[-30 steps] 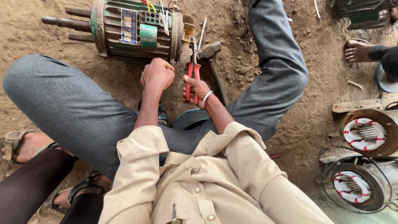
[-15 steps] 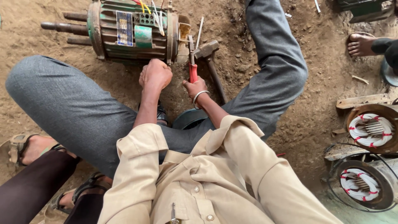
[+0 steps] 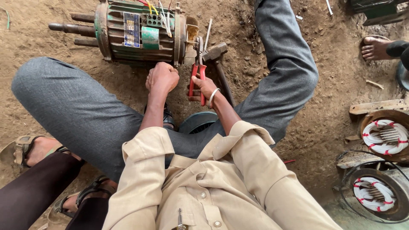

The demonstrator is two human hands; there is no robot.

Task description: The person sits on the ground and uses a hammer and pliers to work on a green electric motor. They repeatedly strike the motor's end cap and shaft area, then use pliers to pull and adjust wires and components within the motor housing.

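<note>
The head view looks down on a person seated on the dirt ground (image 3: 298,140) with legs spread; the right hand (image 3: 205,87) is wrapped shut around the red handles of a pair of pliers (image 3: 197,70), pressing the two handles close together; the pliers stand nearly upright from the grip, their dark jaws pointing away from the body and reaching the end of a green electric motor (image 3: 136,36); whether the jaws bite on anything there cannot be told; a silver bangle (image 3: 212,97) sits on the wrist just behind that grip. The left hand (image 3: 162,79) is curled into a closed fist just beside the pliers hand, knuckles up, resting against the lower edge of the motor; what it holds, if anything, is hidden inside the fist. The motor lies on its side just beyond both hands, its shaft and bolts sticking out on the far left; coloured wires (image 3: 155,8) spring from its top. A hammer (image 3: 217,59) lies on the dirt touching close to the right of the pliers, its head near the motor and its handle running back toward the wrist. Well away on the right side lie two round motor housings with white windings (image 3: 385,136); another person's bare foot (image 3: 375,47) shows at the far right.
</note>
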